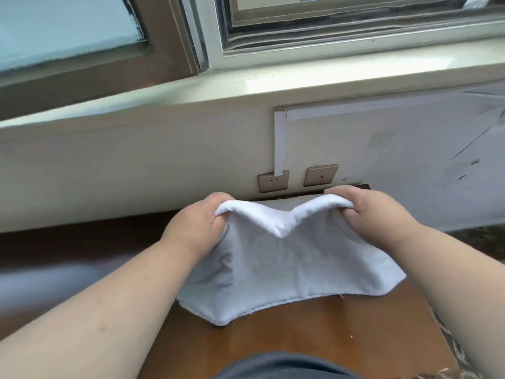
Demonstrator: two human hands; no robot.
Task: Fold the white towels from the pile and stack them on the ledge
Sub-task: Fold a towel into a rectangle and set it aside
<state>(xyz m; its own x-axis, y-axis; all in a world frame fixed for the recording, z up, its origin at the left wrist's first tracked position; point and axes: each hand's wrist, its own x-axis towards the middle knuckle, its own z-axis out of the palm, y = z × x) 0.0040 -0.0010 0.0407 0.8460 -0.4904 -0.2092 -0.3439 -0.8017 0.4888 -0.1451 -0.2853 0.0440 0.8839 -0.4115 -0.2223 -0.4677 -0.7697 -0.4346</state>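
While left hand [200, 224] and right hand [371, 212] each grip towel [287, 258] top corners, fingers curled, hem rests on counter [314, 332]; ledge [246, 86] at 12.

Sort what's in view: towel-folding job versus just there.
Job: towel, left hand, right hand, ledge.
Just there: table, two wall sockets, window.
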